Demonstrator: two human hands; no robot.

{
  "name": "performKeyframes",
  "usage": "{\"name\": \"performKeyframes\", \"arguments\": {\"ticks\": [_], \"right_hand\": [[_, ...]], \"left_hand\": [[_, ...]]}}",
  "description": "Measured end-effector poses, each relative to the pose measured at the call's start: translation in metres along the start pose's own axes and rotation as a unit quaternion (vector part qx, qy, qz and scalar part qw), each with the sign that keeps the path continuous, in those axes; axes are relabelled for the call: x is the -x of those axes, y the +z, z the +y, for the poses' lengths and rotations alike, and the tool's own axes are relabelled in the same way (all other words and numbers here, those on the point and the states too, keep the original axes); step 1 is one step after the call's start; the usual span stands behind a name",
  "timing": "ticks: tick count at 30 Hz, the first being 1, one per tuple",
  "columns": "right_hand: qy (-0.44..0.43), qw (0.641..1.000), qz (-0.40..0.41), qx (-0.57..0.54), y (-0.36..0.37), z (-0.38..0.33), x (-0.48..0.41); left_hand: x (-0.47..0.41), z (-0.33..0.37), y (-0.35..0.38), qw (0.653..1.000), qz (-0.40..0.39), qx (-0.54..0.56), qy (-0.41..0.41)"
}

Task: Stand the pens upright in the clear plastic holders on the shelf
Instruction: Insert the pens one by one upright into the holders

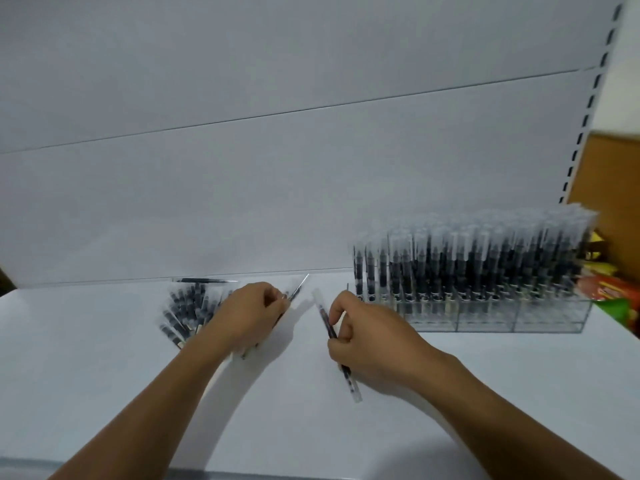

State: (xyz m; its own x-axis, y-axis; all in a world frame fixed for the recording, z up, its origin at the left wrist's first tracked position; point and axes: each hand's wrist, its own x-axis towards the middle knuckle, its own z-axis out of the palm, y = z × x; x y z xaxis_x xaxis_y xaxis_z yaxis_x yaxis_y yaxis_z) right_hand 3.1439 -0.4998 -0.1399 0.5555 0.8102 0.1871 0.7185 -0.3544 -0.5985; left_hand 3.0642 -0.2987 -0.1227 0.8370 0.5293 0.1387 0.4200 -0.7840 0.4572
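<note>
Head view: right hand (pixel 367 336) grips a pen (pixel 335 344); left hand (pixel 249 318) clasps pens (pixel 183 313).

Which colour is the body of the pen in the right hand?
The slim plastic pen in the right hand has a dark, nearly black body and clear frosted ends; head view.

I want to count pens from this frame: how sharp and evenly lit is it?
Head view: soft throughout; the standing pens in the clear holder smear together, worst toward the right edge; wide-angle bending in the shelf upright; even light, faint shadows beside both forearms, no glare.
</note>
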Motion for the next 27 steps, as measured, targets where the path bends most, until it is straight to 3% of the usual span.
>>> {"name": "performKeyframes", "arguments": {"ticks": [3, 8, 15, 19, 22, 27], "right_hand": [[0.006, 0.999, 0.026, -0.035, -0.014, 0.008, 0.015], [0.014, 0.993, 0.079, -0.09, -0.034, 0.023, 0.039], [0.023, 0.97, 0.184, -0.155, -0.062, 0.055, 0.075], [0.026, 0.947, 0.257, -0.189, -0.084, 0.076, 0.092], [0.034, 0.926, 0.318, -0.201, -0.097, 0.092, 0.099], [0.049, 0.895, 0.386, -0.219, -0.117, 0.113, 0.101]], "left_hand": [[0.014, 0.016, 0.005, 0.977, -0.006, 0.214, 0.008], [0.028, 0.055, 0.029, 0.912, -0.024, 0.406, 0.049], [0.038, 0.117, 0.067, 0.843, -0.076, 0.521, 0.111], [0.036, 0.153, 0.087, 0.821, -0.102, 0.549, 0.122], [0.035, 0.179, 0.1, 0.807, -0.099, 0.568, 0.127], [0.04, 0.207, 0.118, 0.75, -0.092, 0.644, 0.122]]}}
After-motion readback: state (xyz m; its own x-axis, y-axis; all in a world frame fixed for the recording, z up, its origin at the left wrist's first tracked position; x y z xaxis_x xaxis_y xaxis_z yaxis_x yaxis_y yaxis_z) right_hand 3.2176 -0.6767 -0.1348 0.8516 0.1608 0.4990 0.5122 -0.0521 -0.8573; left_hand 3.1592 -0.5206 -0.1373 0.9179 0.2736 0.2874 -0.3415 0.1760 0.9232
